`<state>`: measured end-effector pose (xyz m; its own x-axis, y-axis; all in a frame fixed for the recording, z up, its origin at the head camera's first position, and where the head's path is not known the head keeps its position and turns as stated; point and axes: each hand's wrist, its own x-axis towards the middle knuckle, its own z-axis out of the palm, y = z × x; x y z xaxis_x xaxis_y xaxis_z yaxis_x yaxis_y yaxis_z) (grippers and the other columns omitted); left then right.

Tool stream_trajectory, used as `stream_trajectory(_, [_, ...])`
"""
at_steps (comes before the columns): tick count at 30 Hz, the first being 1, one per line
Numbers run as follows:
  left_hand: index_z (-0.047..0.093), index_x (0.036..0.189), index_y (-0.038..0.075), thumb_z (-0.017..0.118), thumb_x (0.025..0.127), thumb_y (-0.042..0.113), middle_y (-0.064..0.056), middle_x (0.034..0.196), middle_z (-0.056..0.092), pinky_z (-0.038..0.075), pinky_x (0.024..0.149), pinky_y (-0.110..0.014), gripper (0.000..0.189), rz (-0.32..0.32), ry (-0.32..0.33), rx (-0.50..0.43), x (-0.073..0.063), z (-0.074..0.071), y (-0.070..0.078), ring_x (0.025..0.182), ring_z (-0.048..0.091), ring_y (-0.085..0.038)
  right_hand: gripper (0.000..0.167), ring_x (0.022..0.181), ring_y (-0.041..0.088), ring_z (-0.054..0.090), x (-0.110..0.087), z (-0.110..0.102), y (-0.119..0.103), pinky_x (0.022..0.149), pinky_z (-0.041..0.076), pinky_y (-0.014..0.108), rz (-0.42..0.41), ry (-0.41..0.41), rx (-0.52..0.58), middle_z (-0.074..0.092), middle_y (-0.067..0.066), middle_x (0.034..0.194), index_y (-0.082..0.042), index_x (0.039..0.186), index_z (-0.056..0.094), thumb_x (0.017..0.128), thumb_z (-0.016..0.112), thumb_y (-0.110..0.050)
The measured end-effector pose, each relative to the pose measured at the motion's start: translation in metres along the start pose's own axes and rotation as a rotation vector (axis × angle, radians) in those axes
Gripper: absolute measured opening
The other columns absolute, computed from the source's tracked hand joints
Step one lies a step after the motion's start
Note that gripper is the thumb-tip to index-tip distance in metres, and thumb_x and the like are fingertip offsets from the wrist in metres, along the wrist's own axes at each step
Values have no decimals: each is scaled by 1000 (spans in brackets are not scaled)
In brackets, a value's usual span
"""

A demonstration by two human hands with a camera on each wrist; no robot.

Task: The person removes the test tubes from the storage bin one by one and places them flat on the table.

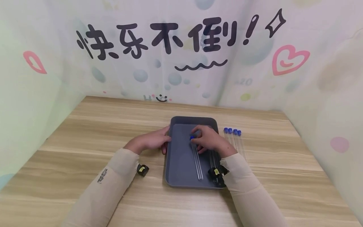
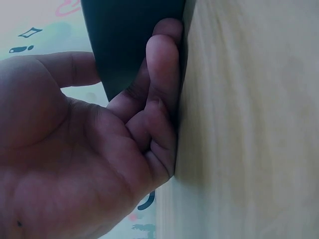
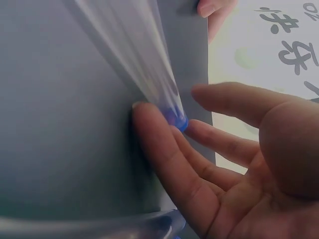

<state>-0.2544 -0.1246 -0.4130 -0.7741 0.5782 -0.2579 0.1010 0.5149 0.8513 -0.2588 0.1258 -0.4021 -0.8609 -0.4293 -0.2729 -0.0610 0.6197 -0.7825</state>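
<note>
Beige sleeves (image 1: 249,189) stretch over the desk (image 1: 141,205), the left hand (image 1: 150,141) clamped on a gray tray (image 1: 181,173) beside it, the right hand (image 1: 210,141) above the tray at the cap of a blue-capped tube (image 1: 197,162). Four more tubes (image 1: 237,142) rest on the desk just right of the right hand.

From the left wrist, the thumb crosses the tray's edge as bent fingers meet its outer wall.

From the right wrist, the hand's fingers stand apart about the cap; whether they touch it cannot be told.
</note>
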Motion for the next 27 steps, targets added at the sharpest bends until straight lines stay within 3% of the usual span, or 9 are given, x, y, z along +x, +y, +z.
stream_trajectory(15, [4,162,16,35,102,10,-14,83,61,53,67,-34,67,-3,3,-8,1,0,-1,65,63,-26,48,56,19,68,0,0,0,59,60,36,14,-52,-32,68,13,81,-3,133,54,90,73,-10])
stream_trajectory(27, [4,162,16,35,103,10,-14,84,61,52,66,-34,67,-2,2,0,-1,0,-1,65,63,-26,36,57,19,68,0,1,0,60,60,36,10,-58,-6,67,12,81,-1,120,56,88,73,-5])
